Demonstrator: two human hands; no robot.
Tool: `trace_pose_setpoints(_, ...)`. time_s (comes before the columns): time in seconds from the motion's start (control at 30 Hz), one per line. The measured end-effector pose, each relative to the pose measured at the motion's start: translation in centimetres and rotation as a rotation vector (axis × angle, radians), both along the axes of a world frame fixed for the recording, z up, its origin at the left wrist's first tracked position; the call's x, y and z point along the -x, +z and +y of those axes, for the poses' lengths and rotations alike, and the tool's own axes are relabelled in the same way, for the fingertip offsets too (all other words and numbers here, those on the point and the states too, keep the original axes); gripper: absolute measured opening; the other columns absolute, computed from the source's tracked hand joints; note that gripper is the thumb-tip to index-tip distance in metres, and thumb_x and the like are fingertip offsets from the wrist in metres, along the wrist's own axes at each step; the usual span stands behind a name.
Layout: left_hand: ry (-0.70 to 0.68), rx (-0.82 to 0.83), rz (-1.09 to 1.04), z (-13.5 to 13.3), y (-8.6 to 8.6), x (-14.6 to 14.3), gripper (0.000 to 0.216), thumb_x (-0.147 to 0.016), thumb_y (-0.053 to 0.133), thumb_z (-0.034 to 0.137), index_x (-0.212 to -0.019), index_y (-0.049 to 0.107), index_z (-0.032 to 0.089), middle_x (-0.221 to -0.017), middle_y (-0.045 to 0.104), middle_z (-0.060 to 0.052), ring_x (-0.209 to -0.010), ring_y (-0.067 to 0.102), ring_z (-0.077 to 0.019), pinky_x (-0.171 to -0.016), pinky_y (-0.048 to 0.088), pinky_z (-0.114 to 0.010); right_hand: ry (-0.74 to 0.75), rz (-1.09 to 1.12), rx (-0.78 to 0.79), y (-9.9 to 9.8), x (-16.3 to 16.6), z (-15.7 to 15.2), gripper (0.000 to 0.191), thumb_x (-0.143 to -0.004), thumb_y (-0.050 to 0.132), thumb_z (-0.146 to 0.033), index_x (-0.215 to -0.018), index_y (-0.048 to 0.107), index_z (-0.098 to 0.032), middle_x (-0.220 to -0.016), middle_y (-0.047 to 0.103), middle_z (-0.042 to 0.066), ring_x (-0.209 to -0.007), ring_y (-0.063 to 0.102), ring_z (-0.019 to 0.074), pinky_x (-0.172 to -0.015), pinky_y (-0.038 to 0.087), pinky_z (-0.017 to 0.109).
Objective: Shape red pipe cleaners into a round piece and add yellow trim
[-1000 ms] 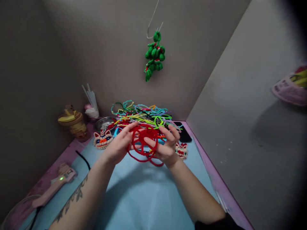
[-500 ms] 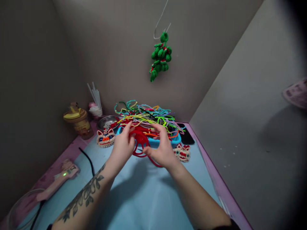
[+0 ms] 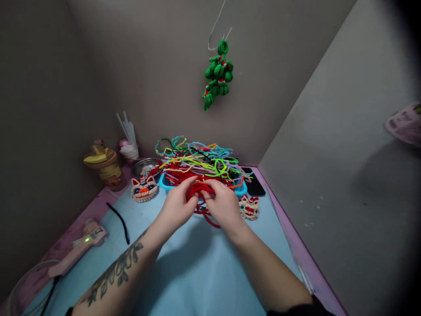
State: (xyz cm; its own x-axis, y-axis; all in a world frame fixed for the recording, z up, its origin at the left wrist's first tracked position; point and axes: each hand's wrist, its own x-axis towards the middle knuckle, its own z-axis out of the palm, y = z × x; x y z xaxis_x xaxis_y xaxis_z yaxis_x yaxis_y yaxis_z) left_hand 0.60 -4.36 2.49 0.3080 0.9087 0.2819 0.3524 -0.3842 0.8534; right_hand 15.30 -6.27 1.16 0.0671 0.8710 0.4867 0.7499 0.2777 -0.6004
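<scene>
A bundle of red cord (image 3: 201, 189) is pinched between my two hands, just in front of a blue basket (image 3: 163, 182). My left hand (image 3: 180, 202) grips its left side with thumb and fingers. On the right side my right hand (image 3: 222, 202) closes on the same bundle. Loops of the cord hang below the fingers toward the blue mat (image 3: 210, 272). My fingertips are partly hidden behind the cord. Many coloured cords (image 3: 197, 160) lie heaped in the basket behind.
Knotted animal-head ornaments lie left (image 3: 144, 189) and right (image 3: 250, 208). Behind stand a metal bowl (image 3: 141, 166) and a yellow-lidded cup (image 3: 110, 169). A black phone (image 3: 255, 186) lies right of the basket. A pink corded tool (image 3: 79, 252) rests at left; a green knotted ornament (image 3: 219, 72) hangs above.
My hands have come closer together and closed on the red cord. Before, the right hand's fingers were spread apart beside it. The cord is now gathered into a tighter bundle.
</scene>
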Motion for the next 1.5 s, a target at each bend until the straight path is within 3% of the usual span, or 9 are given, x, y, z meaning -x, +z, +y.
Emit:
trace_pose_setpoints(0.13, 0.060, -0.229, 0.174, -0.9, -0.9, -0.6, 0.063, -0.075, 0.048, 0.007, -0.137, 0.039, 0.015, -0.124, 0.063, -0.012, -0.109, 0.063, -0.0217, -0.091, 0.051, -0.036, -0.053, -0.120, -0.102, 0.1, -0.1, -0.4, 0.022, -0.079, 0.057, -0.013, -0.095, 0.067, -0.025, -0.092, 0.071, 0.004, -0.087, 0.063, 0.0218, -0.077, 0.048, 0.033)
trace_pose_setpoints(0.3, 0.170, -0.427, 0.372, -0.9, -1.6, -0.8, 0.037, -0.080, 0.048, 0.010, -0.116, 0.057, 0.014, -0.114, 0.068, -0.013, -0.102, 0.065, -0.0228, -0.090, 0.051, -0.034, -0.074, -0.177, -0.280, 0.4, -0.1, -0.7, 0.019, -0.084, 0.053, -0.012, -0.090, 0.068, -0.021, -0.088, 0.071, 0.006, -0.088, 0.059, 0.0223, -0.080, 0.046, 0.034)
trace_pose_setpoints(0.57, 0.309, -0.592, 0.553, -1.0, -2.2, -0.7, 0.019, -0.087, 0.046, 0.014, -0.094, 0.064, 0.017, -0.087, 0.073, -0.007, -0.074, 0.068, -0.0179, -0.069, 0.050, -0.025, -0.102, -0.232, -0.419, -0.8, 0.5, -0.5, 0.022, -0.083, 0.049, -0.011, -0.089, 0.069, -0.020, -0.076, 0.067, 0.007, -0.077, 0.056, 0.0220, -0.073, 0.042, 0.035)
trace_pose_setpoints(0.7, 0.304, -0.563, 0.512, -1.0, -2.3, -0.8, 0.018, -0.086, 0.047, 0.015, -0.094, 0.064, 0.017, -0.089, 0.072, -0.008, -0.076, 0.068, -0.0194, -0.070, 0.050, -0.027, -0.110, -0.207, -0.440, -0.7, 0.4, -0.5, 0.023, -0.083, 0.048, -0.011, -0.086, 0.069, -0.021, -0.073, 0.067, 0.005, -0.075, 0.058, 0.0207, -0.072, 0.043, 0.033)
trace_pose_setpoints(0.83, 0.226, -0.410, 0.235, -0.8, -2.1, -0.9, 0.032, -0.083, 0.052, 0.016, -0.115, 0.055, 0.018, -0.107, 0.069, -0.008, -0.094, 0.067, -0.0197, -0.081, 0.051, -0.029, -0.095, -0.081, -0.415, -0.5, 0.1, -0.3, 0.018, -0.085, 0.052, -0.016, -0.088, 0.068, -0.021, -0.079, 0.070, 0.005, -0.078, 0.060, 0.0209, -0.074, 0.046, 0.034)
trace_pose_setpoints(0.93, 0.188, -0.340, 0.075, -0.5, -2.0, -0.9, 0.033, -0.081, 0.054, 0.016, -0.115, 0.055, 0.019, -0.105, 0.069, -0.006, -0.092, 0.067, -0.0175, -0.079, 0.052, -0.028, -0.080, 0.004, -0.399, -0.5, 0.1, -0.2, 0.016, -0.085, 0.053, -0.020, -0.092, 0.068, -0.022, -0.084, 0.071, 0.005, -0.079, 0.062, 0.0208, -0.075, 0.047, 0.034)
trace_pose_setpoints(1.1, 0.250, -0.521, 0.221, -0.2, -2.0, -0.5, 0.026, -0.082, 0.049, 0.011, -0.102, 0.062, 0.019, -0.100, 0.072, -0.006, -0.090, 0.068, -0.0182, -0.083, 0.051, -0.029, -0.101, -0.098, -0.462, -0.5, 0.4, -0.3, 0.022, -0.085, 0.051, -0.016, -0.098, 0.067, -0.022, -0.092, 0.072, 0.007, -0.086, 0.061, 0.0222, -0.080, 0.047, 0.037)
trace_pose_setpoints(1.37, 0.290, -0.778, 0.343, -0.5, -2.1, -0.4, 0.026, -0.081, 0.049, 0.009, -0.101, 0.064, 0.016, -0.095, 0.074, -0.009, -0.082, 0.070, -0.0198, -0.076, 0.054, -0.029, -0.117, -0.211, -0.554, -1.0, 0.4, -0.3, 0.019, -0.086, 0.051, -0.014, -0.086, 0.069, -0.020, -0.071, 0.066, 0.005, -0.069, 0.058, 0.0178, -0.069, 0.047, 0.031)
trace_pose_setpoints(1.5, 0.271, -0.711, 0.222, -0.4, -2.1, -0.5, 0.028, -0.079, 0.053, 0.009, -0.105, 0.062, 0.017, -0.098, 0.073, -0.008, -0.087, 0.069, -0.0199, -0.080, 0.055, -0.031, -0.095, -0.137, -0.588, -1.3, 0.4, -0.1, 0.016, -0.085, 0.054, -0.013, -0.088, 0.068, -0.018, -0.072, 0.066, 0.005, -0.070, 0.059, 0.0173, -0.069, 0.048, 0.030)
